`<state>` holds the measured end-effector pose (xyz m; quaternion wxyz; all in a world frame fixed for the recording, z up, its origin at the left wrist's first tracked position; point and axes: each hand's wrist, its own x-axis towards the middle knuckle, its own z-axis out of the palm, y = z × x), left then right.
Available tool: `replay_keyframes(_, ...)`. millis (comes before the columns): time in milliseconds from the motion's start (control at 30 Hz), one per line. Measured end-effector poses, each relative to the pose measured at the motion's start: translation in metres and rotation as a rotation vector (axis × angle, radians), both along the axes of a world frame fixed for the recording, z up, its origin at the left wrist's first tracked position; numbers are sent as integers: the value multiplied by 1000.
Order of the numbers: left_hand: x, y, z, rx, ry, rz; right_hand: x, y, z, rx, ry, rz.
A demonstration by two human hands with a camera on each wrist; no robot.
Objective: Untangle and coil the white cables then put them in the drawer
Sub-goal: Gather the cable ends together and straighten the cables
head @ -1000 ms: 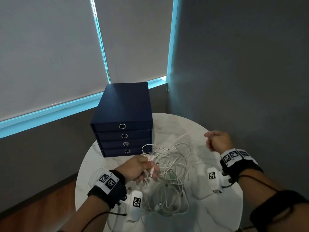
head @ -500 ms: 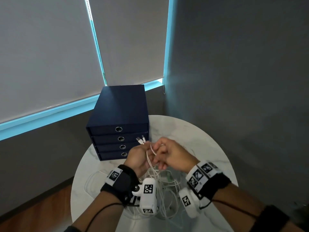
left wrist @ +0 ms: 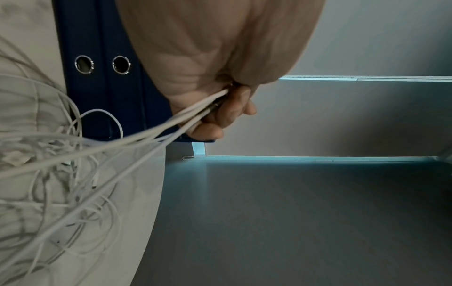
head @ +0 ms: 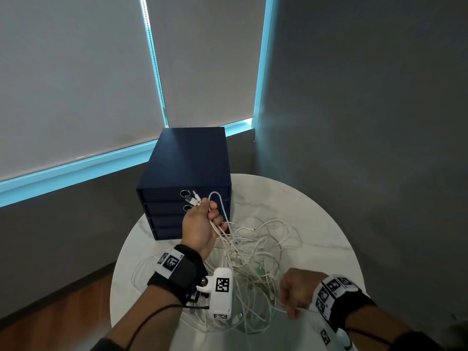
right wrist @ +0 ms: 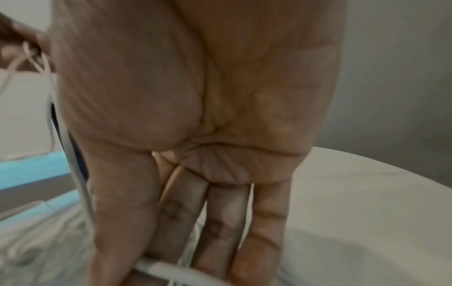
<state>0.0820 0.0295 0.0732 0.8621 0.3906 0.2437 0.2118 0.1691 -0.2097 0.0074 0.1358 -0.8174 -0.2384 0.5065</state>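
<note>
While four drawers (head: 186, 211) stay closed, both hands, left (head: 200, 225) and right (head: 296, 290), grip white cables (head: 255, 249).

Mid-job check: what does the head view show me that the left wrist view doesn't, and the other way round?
Only the head view shows the right hand pinching a strand near the table's front edge, the connector plugs sticking up out of the left fist, and all four closed drawers of the dark blue drawer box.

Only the left wrist view shows the underside of the left hand's grip, several strands running out between palm and curled fingers.

Both show the left hand gripping white cables, the tangle on the round white marble table, and the box's ring pulls.
</note>
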Motion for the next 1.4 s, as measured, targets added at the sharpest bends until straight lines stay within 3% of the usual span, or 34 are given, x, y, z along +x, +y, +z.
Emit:
replay_keyframes(100, 1, 5, 6, 58, -31, 48, 1, -24, -13, -156, -46, 106)
replay_keyframes(233, 1, 19, 14, 66, -74, 118, 3, -58, -31, -283, -301, 154)
replay_keyframes(433, 0, 20, 18, 121, -112, 135, 14, -61, -36, -259, -357, 91)
replay_keyframes(567, 0, 4, 12, 216, -70, 54, 44, -18, -23, 54, -415, -24)
replay_keyframes(767, -2, -26, 3, 258, -45, -82, 8, 79, 81, 819, -390, -269)
replay_keyframes(933, -5, -33, 7, 196, -75, -102, -17, 115, 95, 1005, -277, -328)
replay_keyframes(1133, -7, -28, 0, 226, -17, -43, -21, 121, 77, 1022, -295, -324)
replay_keyframes(1267, -5, -22, -2, 187, 19, 33, -19, 110, 67, 823, -386, -96)
replay_keyframes(1400, -5, -14, 0, 140, 50, 31, -17, 90, 55, 701, -323, -32)
